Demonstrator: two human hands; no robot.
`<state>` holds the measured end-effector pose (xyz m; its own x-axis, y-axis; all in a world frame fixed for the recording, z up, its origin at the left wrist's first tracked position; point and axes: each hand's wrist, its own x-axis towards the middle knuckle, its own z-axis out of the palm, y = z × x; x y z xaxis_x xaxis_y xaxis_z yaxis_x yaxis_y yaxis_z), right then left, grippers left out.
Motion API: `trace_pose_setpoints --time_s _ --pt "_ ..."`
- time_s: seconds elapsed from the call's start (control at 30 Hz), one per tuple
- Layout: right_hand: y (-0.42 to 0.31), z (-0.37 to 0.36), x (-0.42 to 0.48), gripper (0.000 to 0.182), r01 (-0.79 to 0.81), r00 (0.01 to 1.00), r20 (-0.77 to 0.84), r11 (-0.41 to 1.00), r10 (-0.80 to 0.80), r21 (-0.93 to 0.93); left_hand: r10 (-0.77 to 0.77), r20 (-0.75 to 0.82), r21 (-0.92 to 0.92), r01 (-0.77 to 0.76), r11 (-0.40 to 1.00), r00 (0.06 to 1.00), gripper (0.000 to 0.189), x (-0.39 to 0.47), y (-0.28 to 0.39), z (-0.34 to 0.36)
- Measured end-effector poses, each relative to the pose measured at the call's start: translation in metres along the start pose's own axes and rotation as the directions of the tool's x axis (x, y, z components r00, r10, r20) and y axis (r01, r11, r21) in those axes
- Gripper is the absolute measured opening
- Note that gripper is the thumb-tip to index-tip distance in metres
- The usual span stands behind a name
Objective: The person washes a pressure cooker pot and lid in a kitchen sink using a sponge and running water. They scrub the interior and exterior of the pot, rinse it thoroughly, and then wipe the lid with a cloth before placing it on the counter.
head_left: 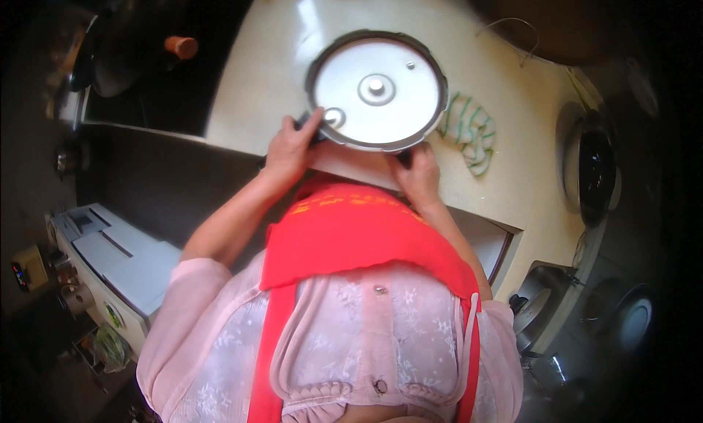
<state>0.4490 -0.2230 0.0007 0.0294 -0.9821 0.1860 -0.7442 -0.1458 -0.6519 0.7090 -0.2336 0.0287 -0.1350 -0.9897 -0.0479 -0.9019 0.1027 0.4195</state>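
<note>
A round metal pressure cooker lid [379, 118], its outer face up with a central knob and a small valve, is in front of me at the counter. At its near left edge my left hand [292, 143] grips a black handle beside the valve. My right hand [420, 168] closes on another black part at the near right edge of the lid. Whether a pot body sits beneath the lid cannot be seen. Just right of the lid, a crumpled white cloth with green stripes [471, 127] lies on the counter [483, 203].
At the upper left, a dark cooktop carries a pan with a wooden handle [181, 47]. A black wok [596, 170] stands at the far right. A sink [541, 291] with a metal pan is at the lower right. A white appliance [126, 258] stands on the left.
</note>
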Motion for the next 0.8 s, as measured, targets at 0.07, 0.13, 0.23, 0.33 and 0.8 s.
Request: trace_pose_setpoints --time_s 0.07,0.13,0.23,0.33,0.8 --pt "0.012 -0.005 0.001 0.04 -0.078 0.996 0.052 0.986 0.071 0.148 0.015 0.043 0.014 -0.015 1.0 0.999 0.073 0.001 0.0 -0.011" --pt "0.011 -0.023 0.004 0.034 -0.355 0.926 0.258 0.866 0.275 0.352 -0.022 0.11 -0.05 0.028 0.998 0.994 0.073 0.0 0.011 -0.031" --pt "0.024 -0.043 0.008 0.026 -0.388 0.91 0.178 0.612 0.376 0.689 0.022 0.152 -0.229 0.013 0.973 0.988 0.068 -0.001 0.025 -0.058" --pt "0.018 -0.077 0.027 0.026 -0.417 0.848 0.107 0.529 0.52 0.739 0.093 0.302 -0.626 0.124 0.77 0.949 0.059 0.008 0.048 -0.093" --pt "-0.022 -0.147 0.086 0.024 -0.007 0.999 -0.035 0.744 0.041 0.668 0.178 0.607 -0.745 0.476 0.468 0.775 0.035 0.026 0.102 -0.116"
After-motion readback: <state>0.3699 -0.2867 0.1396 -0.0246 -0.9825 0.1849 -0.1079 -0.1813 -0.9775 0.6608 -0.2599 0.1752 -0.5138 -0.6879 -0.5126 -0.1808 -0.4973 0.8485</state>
